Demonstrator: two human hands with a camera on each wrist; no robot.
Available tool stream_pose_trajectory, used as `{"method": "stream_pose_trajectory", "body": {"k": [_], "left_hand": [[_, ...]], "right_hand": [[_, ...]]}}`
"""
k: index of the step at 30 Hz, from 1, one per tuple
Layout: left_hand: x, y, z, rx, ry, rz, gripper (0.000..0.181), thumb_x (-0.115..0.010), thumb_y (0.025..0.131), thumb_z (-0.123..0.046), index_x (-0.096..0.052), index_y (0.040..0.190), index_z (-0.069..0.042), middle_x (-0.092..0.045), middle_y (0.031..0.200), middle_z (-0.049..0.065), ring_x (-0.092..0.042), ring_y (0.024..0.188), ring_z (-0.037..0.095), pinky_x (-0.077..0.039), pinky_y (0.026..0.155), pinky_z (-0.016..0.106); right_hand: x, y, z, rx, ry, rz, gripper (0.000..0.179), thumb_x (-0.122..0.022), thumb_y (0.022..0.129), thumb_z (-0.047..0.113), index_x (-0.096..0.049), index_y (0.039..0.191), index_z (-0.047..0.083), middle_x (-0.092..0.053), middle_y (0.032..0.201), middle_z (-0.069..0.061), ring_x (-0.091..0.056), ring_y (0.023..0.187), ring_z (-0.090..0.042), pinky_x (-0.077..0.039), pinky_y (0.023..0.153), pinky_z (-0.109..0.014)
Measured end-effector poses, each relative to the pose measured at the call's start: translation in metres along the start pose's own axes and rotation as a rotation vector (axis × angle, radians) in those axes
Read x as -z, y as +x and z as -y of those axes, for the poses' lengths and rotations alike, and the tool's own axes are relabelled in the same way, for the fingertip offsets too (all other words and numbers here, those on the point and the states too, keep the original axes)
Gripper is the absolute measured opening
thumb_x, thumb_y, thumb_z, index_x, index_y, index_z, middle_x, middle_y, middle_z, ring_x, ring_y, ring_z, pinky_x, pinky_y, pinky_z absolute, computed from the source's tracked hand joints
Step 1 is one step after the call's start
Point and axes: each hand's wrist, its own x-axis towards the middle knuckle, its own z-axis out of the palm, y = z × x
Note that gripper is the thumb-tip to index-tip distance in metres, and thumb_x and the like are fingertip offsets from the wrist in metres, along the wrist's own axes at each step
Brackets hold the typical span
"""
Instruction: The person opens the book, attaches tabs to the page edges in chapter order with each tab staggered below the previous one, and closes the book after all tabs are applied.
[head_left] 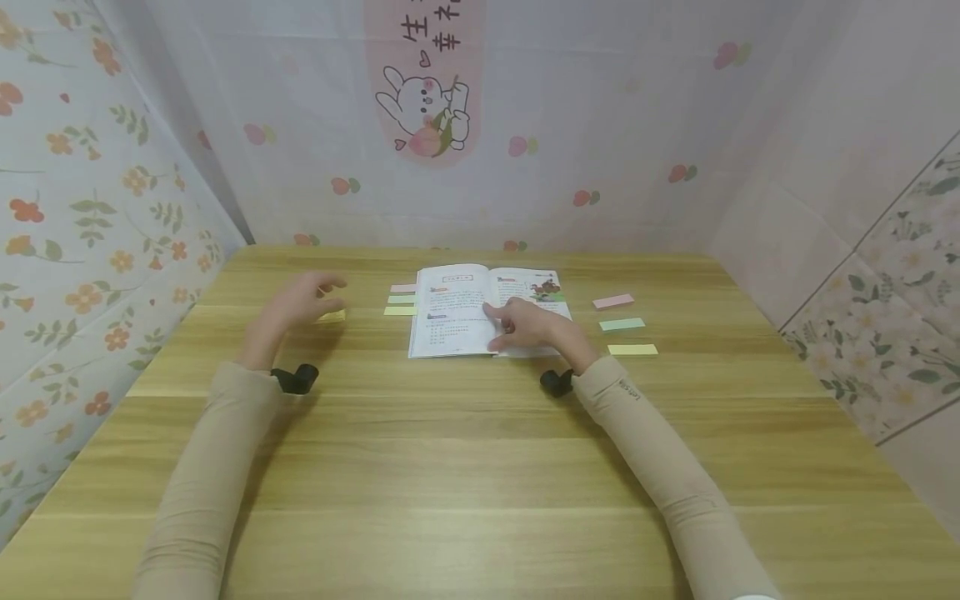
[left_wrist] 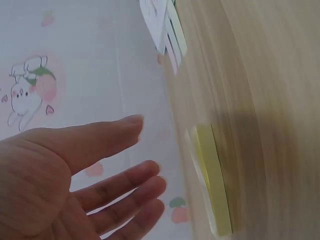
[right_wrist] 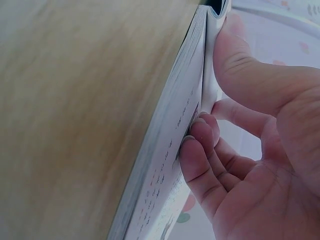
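An open book (head_left: 450, 321) with printed pages lies toward the back of the table. On it rests my right hand (head_left: 525, 322), its thumb near the centre fold and its bent fingers pressing the right-hand page. In the right wrist view those fingers (right_wrist: 197, 157) touch the printed page. Pink, green and yellow tabs (head_left: 400, 311) stick out from the book's left edge. My left hand (head_left: 300, 302) hovers beside a yellow sticky-note pad (left_wrist: 215, 185) to the left of the book. Its thumb and fingers are apart, with nothing between them.
Right of the book lie a pink strip (head_left: 613, 301), a green strip (head_left: 622, 324) and a yellow strip (head_left: 632, 350), one below another. The wooden table (head_left: 450, 475) meets a patterned curtain (head_left: 622, 133) at the back. Floral cloth (head_left: 90, 208) hangs on the left.
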Motion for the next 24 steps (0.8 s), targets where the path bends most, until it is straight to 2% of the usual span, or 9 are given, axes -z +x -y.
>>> {"method": "stream_pose_trajectory", "body": {"k": [11, 16, 24], "left_hand": [[0.007, -0.011, 0.024, 0.083, -0.029, 0.050, 0.048, -0.066, 0.088, 0.002, -0.051, 0.132, 0.016, -0.048, 0.132, 0.044, -0.045, 0.123, 0.060, -0.040, 0.101, 0.067], [0.008, -0.017, 0.031, 0.122, 0.000, 0.072, 0.048, -0.070, 0.086, -0.001, -0.055, 0.129, 0.015, -0.053, 0.125, 0.043, -0.051, 0.118, 0.057, -0.043, 0.099, 0.065], [0.008, -0.021, 0.035, 0.144, 0.040, 0.062, 0.032, -0.069, 0.085, -0.003, -0.064, 0.113, 0.011, -0.060, 0.115, 0.038, -0.056, 0.109, 0.052, -0.047, 0.093, 0.063]], "right_hand": [[0.000, -0.002, 0.001, -0.008, 0.011, -0.004, 0.081, -0.074, 0.093, 0.035, -0.031, 0.157, 0.012, -0.049, 0.102, -0.013, -0.046, 0.090, -0.022, -0.039, 0.079, -0.032], [0.000, -0.001, 0.001, -0.014, 0.012, -0.005, 0.081, -0.074, 0.093, 0.035, -0.030, 0.157, 0.012, -0.049, 0.102, -0.013, -0.046, 0.089, -0.022, -0.039, 0.079, -0.031], [0.000, -0.001, 0.001, -0.006, 0.015, -0.003, 0.082, -0.075, 0.092, 0.034, -0.031, 0.157, 0.010, -0.048, 0.100, -0.012, -0.045, 0.088, -0.022, -0.038, 0.077, -0.031]]}}
